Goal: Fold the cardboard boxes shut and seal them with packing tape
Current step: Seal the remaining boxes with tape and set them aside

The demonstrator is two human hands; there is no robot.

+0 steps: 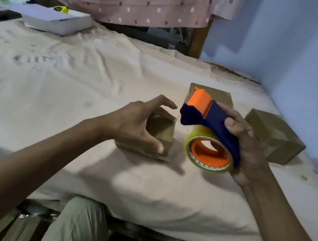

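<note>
One small box [161, 134] sits, seemingly held, between left-hand fingers [165, 102].

Bedsheet [65, 82] open left; boxes [274, 136] crowd right

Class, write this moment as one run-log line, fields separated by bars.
left hand holds small cardboard box | right hand grips tape dispenser | two boxes beyond | surface: bed sheet
</note>
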